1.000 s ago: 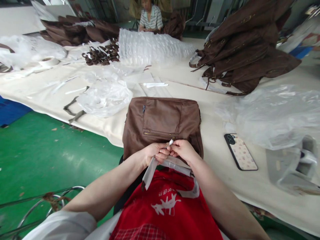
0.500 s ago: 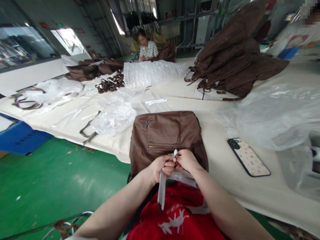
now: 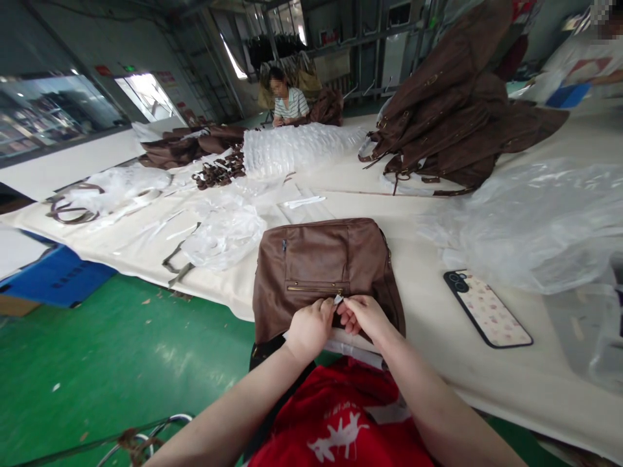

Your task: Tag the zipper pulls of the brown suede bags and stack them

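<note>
Both hands sit lower than half a second ago, now against the brown leather bag (image 3: 324, 269) at the near edge of the cream cloth-covered table (image 3: 438, 324); grey strap no longer hangs from the left. Left hand (image 3: 311, 326) and right hand (image 3: 363, 314), fingers narrow, pinch a small white tag (image 3: 337, 299) by the zip. Best done with small, close fingertip pulls, bag kept flat. Bag's long axis runs left-right, zip pocket facing up.

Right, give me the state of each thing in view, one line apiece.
Brown bag: flat on the table, front zip shut.
Left hand: pinching a small white piece at the bag.
Right hand: pinching the same piece.
Phone: face down.
Pile of brown bags: stacked, untouched.
</note>
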Available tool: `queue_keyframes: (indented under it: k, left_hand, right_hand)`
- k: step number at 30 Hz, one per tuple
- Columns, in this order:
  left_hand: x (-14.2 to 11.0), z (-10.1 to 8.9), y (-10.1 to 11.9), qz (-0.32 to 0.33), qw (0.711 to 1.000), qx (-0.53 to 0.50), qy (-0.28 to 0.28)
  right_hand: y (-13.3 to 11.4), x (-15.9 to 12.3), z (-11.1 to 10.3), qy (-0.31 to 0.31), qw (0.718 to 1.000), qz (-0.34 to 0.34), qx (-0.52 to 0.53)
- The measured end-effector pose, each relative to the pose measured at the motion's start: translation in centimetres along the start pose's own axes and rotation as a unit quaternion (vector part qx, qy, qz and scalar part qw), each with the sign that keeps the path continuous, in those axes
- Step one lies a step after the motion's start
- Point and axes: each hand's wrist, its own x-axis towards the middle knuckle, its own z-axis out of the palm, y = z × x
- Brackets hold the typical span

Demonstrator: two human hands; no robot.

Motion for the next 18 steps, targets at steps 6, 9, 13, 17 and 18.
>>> queue_keyframes:
  k: [6, 9, 13, 17, 18]
  left_hand:
    - [-0.6, 0.4, 0.9, 0.007, 0.997, 0.031, -0.063]
    - [-0.6, 0.2, 1.5, -0.014, 0.995, 0.031, -0.089]
    - [-0.7, 0.1, 1.9, -0.019, 0.994, 0.033, -0.099]
    - [-0.5, 0.1, 1.9, -0.057, 0.995, -0.044, -0.067]
    - [-0.3, 0.0, 1.8, -0.084, 0.991, -0.091, -0.050]
  right_hand:
    - [0.1, 0.0, -0.1, -0.007, 1.000, -0.008, 0.024]
    - [0.3, 0.1, -0.1, 0.000, 1.000, -0.016, 0.008]
    - [0.6, 0.0, 0.1, 0.026, 0.997, -0.036, -0.057]
    - [1.0, -0.2, 0.2, 0.027, 0.993, -0.082, -0.082]
    - [1.1, -0.3, 0.2, 0.027, 0.993, -0.086, -0.078]
